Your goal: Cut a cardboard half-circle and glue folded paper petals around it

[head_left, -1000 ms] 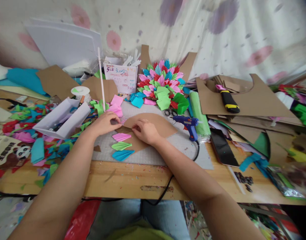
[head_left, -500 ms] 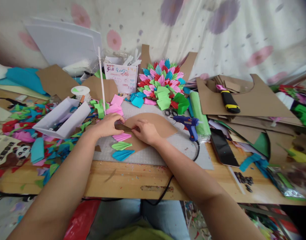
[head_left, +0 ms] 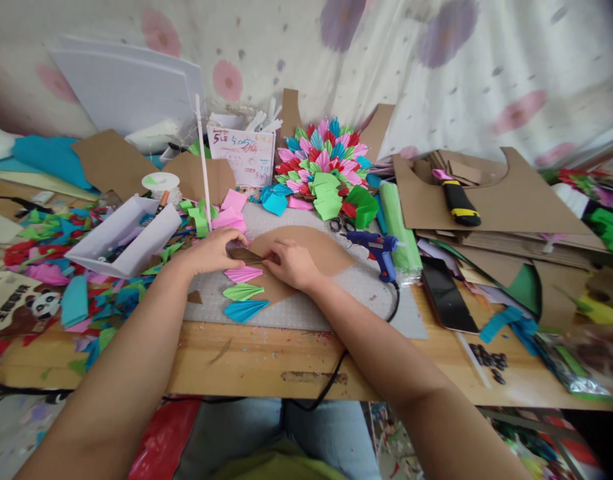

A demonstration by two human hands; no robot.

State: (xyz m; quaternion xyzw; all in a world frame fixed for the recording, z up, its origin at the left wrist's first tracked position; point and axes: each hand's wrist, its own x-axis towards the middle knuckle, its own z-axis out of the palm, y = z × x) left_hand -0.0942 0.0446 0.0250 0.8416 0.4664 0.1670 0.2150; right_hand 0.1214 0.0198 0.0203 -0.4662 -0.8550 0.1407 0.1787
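A dark brown pleated paper leaf (head_left: 246, 256) lies at the left edge of a fan-shaped piece of cardboard (head_left: 316, 243). My left hand (head_left: 217, 251) curls round the leaf's wide outer end, thumb below and fingers above. At its narrow end, the fingertips of my right hand (head_left: 290, 264) pinch and press it against the cardboard. Just below, a pink leaf (head_left: 243, 274), a green leaf (head_left: 243, 291) and a blue leaf (head_left: 246, 310), all pleated, fan out along the same cardboard edge. Right of my hands rests a blue glue gun (head_left: 379, 248) with a black cord.
A grey cutting mat (head_left: 406, 320) lies under the work. Left are a white box (head_left: 121, 243) of tools and colourful paper scraps. Behind stands a bright pleated-paper piece (head_left: 326, 150). To the right are a green roll (head_left: 400, 227), a phone (head_left: 449, 293) and stacked cardboard with a cutter (head_left: 461, 202).
Almost nothing differs. Both hands stay at the brown leaf, with only a very slight shift.
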